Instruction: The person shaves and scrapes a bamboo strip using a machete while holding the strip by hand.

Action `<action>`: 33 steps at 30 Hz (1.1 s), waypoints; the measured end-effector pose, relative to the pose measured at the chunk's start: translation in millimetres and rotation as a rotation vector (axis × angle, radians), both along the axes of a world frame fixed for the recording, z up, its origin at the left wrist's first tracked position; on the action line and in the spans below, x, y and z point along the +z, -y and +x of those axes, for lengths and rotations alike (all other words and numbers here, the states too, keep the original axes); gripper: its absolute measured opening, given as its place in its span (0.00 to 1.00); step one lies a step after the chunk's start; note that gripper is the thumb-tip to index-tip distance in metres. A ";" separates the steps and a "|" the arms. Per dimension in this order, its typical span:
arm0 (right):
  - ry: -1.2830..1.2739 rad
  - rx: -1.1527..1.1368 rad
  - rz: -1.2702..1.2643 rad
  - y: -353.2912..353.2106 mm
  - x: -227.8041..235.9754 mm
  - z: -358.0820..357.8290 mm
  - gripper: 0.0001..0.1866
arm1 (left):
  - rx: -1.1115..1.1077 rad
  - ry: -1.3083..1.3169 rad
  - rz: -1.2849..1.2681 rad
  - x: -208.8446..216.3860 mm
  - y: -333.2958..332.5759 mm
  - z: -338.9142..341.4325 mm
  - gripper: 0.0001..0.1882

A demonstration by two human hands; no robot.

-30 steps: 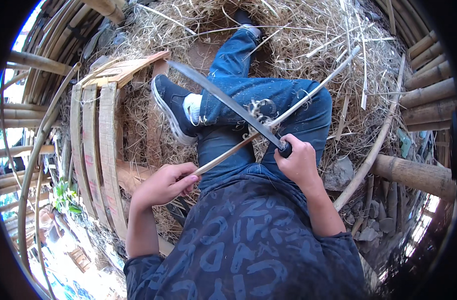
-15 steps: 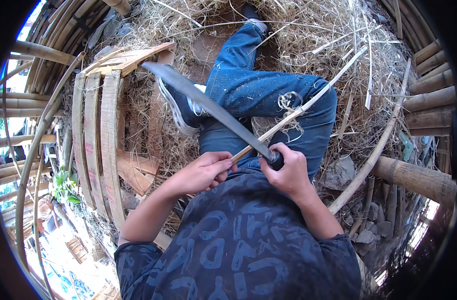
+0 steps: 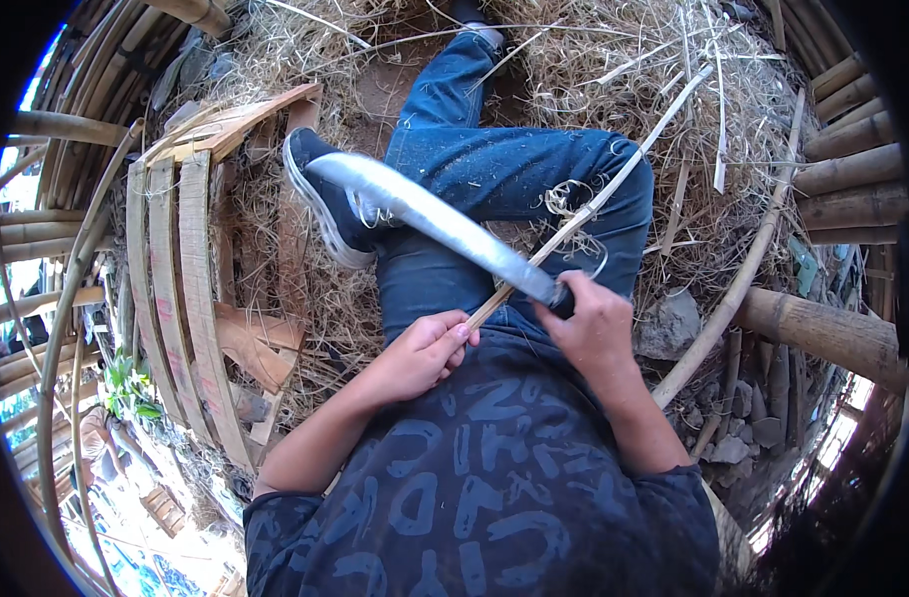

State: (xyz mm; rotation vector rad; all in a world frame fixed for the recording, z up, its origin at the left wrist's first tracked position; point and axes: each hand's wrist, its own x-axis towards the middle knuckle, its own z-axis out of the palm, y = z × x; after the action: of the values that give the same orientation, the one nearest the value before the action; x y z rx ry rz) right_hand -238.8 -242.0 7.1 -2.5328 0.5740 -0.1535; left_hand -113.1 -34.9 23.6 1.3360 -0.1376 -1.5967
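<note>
My left hand (image 3: 437, 350) is closed around the near end of a long, pale bamboo strip (image 3: 614, 189). The strip slants away to the upper right across my bent leg, with thin curled shavings (image 3: 571, 202) hanging at its middle. In my right hand (image 3: 596, 323) is the dark handle of a machete (image 3: 445, 229). Its broad, bright blade points to the upper left and crosses over the strip near the handle; whether the edge touches the strip I cannot tell. The blade's tip lies in front of my dark shoe (image 3: 320, 189).
A wooden slatted crate (image 3: 194, 269) stands at my left. Dry shavings (image 3: 375, 60) cover the ground ahead. On my right are a curved pole (image 3: 743, 279), a thick bamboo pole (image 3: 822, 333) and a grey stone (image 3: 670, 326). Another person (image 3: 98, 443) is far off at lower left.
The machete blade has rolled so its face now catches the light, and its tip sits lower. My right hand has moved slightly right. My left hand keeps its hold on the bamboo strip.
</note>
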 end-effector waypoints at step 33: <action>0.028 -0.174 0.103 33.8 -18.8 -4.7 0.26 | 0.063 -0.275 0.002 -12.8 -10.9 3.3 0.11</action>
State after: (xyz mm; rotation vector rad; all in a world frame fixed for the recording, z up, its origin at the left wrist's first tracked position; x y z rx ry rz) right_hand -243.5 -275.8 -11.7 -2.3762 0.7711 -0.2156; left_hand -109.8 -24.1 10.8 1.0980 0.0734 -1.7090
